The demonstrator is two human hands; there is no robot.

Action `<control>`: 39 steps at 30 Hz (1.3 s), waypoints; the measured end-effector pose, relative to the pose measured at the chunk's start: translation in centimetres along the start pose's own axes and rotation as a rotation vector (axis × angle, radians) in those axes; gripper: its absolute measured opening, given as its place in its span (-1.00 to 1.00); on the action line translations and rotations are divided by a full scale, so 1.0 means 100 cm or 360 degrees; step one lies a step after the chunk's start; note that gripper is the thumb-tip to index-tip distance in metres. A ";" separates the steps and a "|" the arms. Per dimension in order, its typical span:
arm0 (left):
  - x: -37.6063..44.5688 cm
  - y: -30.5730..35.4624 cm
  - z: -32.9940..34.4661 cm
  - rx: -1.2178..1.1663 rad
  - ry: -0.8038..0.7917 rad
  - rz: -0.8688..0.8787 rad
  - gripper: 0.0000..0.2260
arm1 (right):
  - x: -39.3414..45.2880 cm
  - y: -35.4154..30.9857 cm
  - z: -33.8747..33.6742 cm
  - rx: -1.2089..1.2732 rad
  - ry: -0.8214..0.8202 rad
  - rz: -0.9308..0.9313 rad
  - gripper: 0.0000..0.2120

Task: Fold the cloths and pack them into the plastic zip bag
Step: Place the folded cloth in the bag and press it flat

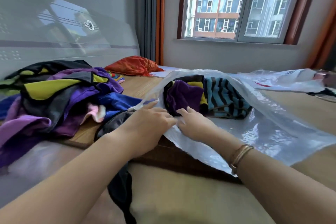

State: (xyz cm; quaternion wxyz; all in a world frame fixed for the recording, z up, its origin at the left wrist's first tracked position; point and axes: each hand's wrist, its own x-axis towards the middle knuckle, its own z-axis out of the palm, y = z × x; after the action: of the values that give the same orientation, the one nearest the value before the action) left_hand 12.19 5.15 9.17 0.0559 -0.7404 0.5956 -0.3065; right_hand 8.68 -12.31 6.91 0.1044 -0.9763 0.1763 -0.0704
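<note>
A clear zip bag [263,125] lies on the wooden bench [138,85], its open mouth facing the near left, where both hands meet. The left hand [147,125] lies palm down at the mouth with its fingers stretched out and close together, fingertips resting on the plastic edge; nothing is clamped in its grip. The right hand [192,123] reaches into the mouth, fingers extended and slightly spread, touching the purple cloth [183,96] inside the bag; its grip is loose too, with no fold pinched between thumb and fingers that shows. A gold bangle [240,154] sits on the right wrist. Inside the bag the purple cloth lies bundled with black and yellow fabric, and just to its right is a striped cloth [225,96] in teal and black, both under the raised upper sheet of plastic. To the left, outside the bag, a loose pile [54,94] of unfolded cloths spreads over the bench: purple, black, yellow, blue and a pink piece, all tangled together. A dark grey cloth [116,123] lies near the left wrist, and a black strip hangs over the near edge of the bench. At the far side rests an orange bundle [132,66], knotted at 1 end. Far right, another plastic bag [283,80] lies flat with red print on it. Behind it all, a window [234,4] shows buildings outside.
</note>
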 end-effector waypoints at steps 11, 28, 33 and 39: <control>-0.107 0.059 0.023 -0.0571 0.0418 -0.1331 -0.64 | -0.175 -0.027 0.013 0.0340 0.0550 -0.0155 -0.76; -0.089 0.124 -0.070 -0.2154 -0.0085 -0.1323 -0.69 | -0.223 -0.024 0.013 0.2006 -0.0261 0.0568 -0.72; -0.096 0.152 -0.083 -0.2412 -0.0502 -0.0923 -0.87 | -0.234 -0.010 0.015 0.2409 -0.0354 0.0667 -0.74; -0.087 0.148 -0.067 -0.2626 -0.0406 -0.1807 -0.65 | -0.240 0.005 0.001 0.2434 -0.0210 0.0566 -0.66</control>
State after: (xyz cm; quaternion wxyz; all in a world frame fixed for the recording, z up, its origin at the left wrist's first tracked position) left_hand -4.73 10.79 4.55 -0.5648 -0.7490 0.1706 0.3015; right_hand -13.79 -4.16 4.27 0.7671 -0.5927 0.2258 -0.0963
